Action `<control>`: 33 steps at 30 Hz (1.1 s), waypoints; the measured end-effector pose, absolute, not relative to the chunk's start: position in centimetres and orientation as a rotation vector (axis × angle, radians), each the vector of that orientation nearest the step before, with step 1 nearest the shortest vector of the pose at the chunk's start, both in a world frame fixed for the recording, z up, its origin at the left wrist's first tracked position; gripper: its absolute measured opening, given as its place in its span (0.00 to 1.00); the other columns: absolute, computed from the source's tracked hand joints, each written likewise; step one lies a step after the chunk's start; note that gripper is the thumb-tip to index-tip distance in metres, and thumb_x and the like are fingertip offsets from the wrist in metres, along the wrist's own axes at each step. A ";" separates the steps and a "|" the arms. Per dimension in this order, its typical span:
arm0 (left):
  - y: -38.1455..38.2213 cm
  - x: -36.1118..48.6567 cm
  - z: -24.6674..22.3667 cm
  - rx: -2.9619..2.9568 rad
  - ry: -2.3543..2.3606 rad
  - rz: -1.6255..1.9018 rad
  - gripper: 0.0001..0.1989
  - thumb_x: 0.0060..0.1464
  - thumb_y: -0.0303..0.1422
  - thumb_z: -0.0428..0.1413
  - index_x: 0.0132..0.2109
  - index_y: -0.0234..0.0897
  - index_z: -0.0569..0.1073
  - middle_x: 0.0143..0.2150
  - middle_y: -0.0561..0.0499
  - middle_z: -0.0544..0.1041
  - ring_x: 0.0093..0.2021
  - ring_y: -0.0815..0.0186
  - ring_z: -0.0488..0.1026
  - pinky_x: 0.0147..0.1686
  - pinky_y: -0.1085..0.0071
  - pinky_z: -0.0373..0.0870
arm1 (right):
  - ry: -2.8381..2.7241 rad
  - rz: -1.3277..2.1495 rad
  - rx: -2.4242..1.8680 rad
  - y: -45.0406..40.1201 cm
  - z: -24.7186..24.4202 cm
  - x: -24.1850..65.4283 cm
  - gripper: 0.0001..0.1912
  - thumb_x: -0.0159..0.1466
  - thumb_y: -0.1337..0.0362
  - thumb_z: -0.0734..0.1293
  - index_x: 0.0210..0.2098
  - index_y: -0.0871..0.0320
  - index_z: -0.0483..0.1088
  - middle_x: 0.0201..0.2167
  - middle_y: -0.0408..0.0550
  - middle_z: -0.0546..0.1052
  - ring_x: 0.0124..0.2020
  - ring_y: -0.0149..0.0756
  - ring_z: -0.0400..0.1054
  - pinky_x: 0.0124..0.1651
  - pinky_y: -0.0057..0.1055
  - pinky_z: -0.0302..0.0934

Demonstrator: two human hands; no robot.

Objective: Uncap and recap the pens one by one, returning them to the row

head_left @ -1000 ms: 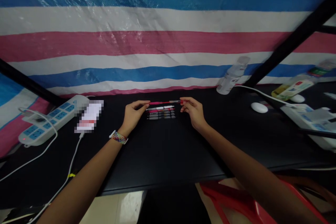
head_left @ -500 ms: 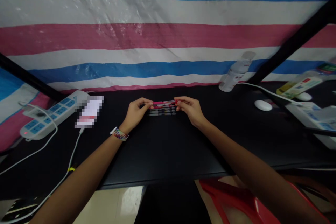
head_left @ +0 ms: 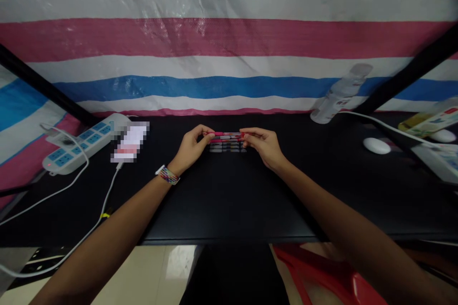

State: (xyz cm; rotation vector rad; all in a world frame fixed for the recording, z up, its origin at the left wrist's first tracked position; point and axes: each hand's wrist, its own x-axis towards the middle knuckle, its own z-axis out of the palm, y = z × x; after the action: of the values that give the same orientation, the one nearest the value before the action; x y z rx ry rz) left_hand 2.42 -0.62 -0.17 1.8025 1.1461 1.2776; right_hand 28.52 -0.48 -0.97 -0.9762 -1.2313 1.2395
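Note:
Red pens [head_left: 229,134] lie side by side between my two hands, pointing left to right. My left hand [head_left: 195,147] pinches their left ends with thumb and fingers. At the right ends, my right hand [head_left: 263,147] has its fingers closed on the same red pens. Just nearer to me, dark and clear pens [head_left: 227,147] lie parallel to them on the black table [head_left: 229,195]. How many pens each hand grips is too small to tell.
White power strips [head_left: 77,150] and a pixelated phone [head_left: 130,142] on a cable are at left. To the right are a clear bottle [head_left: 338,96], a white mouse [head_left: 377,146] and a yellowish bottle [head_left: 425,121]. A striped sheet [head_left: 222,38] hangs behind.
The view has shifted, so the table things appear further right and slightly higher. Both hands keep their hold at the ends of the red pens.

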 end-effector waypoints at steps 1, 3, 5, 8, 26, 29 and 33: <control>-0.7 2.4 -0.1 1.828 1.164 1.270 0.12 0.67 0.43 0.63 0.42 0.39 0.80 0.35 0.51 0.78 0.36 0.63 0.74 0.38 0.66 0.69 | -1.225 1.245 -0.970 -0.5 -0.9 28.5 0.14 0.58 0.58 0.79 0.43 0.56 0.87 0.27 0.46 0.81 0.31 0.38 0.76 0.48 0.46 0.75; -0.9 2.5 0.1 1.899 1.206 1.249 0.16 0.69 0.46 0.60 0.38 0.40 0.78 0.33 0.51 0.77 0.35 0.62 0.72 0.37 0.65 0.67 | -1.219 1.253 -0.967 -0.6 -0.9 28.4 0.14 0.59 0.57 0.79 0.43 0.56 0.87 0.27 0.46 0.81 0.31 0.39 0.76 0.47 0.46 0.75; -1.0 2.5 0.3 1.976 1.250 1.233 0.22 0.72 0.49 0.55 0.33 0.41 0.75 0.30 0.51 0.74 0.32 0.62 0.70 0.37 0.64 0.66 | -1.227 1.245 -0.966 -0.6 -0.9 28.3 0.14 0.58 0.56 0.79 0.42 0.55 0.86 0.26 0.45 0.80 0.31 0.39 0.76 0.47 0.46 0.75; -1.1 2.5 0.5 2.051 1.287 1.230 0.26 0.75 0.49 0.51 0.29 0.41 0.73 0.28 0.51 0.72 0.32 0.62 0.70 0.37 0.63 0.66 | -1.237 1.222 -0.950 -0.6 -0.8 28.1 0.12 0.58 0.58 0.78 0.41 0.55 0.86 0.25 0.44 0.80 0.31 0.39 0.76 0.47 0.46 0.74; -1.1 2.4 0.5 1.993 1.200 1.317 0.10 0.70 0.40 0.60 0.53 0.42 0.80 0.48 0.46 0.84 0.50 0.56 0.79 0.53 0.58 0.73 | -1.120 1.335 -0.930 -0.8 -0.2 27.5 0.11 0.57 0.59 0.78 0.39 0.54 0.85 0.28 0.45 0.80 0.29 0.36 0.73 0.42 0.42 0.72; -1.3 2.3 0.8 2.063 1.242 1.290 0.13 0.74 0.39 0.53 0.54 0.44 0.81 0.45 0.47 0.84 0.47 0.56 0.78 0.54 0.57 0.72 | -1.133 1.321 -0.919 -0.8 -0.1 27.7 0.11 0.57 0.58 0.78 0.39 0.54 0.85 0.26 0.44 0.79 0.29 0.37 0.73 0.43 0.43 0.72; -1.3 2.4 0.8 2.178 1.187 1.341 0.17 0.65 0.37 0.64 0.59 0.44 0.79 0.51 0.46 0.83 0.55 0.52 0.77 0.61 0.53 0.70 | -1.118 1.298 -0.908 -0.4 0.0 28.2 0.10 0.57 0.59 0.78 0.38 0.53 0.86 0.27 0.44 0.80 0.29 0.37 0.73 0.43 0.43 0.73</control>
State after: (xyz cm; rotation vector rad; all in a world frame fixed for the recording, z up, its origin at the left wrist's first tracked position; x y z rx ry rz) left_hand 2.36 -1.27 0.79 2.1782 1.1870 1.3413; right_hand 28.24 -0.41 0.02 -0.9082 -1.1180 1.2984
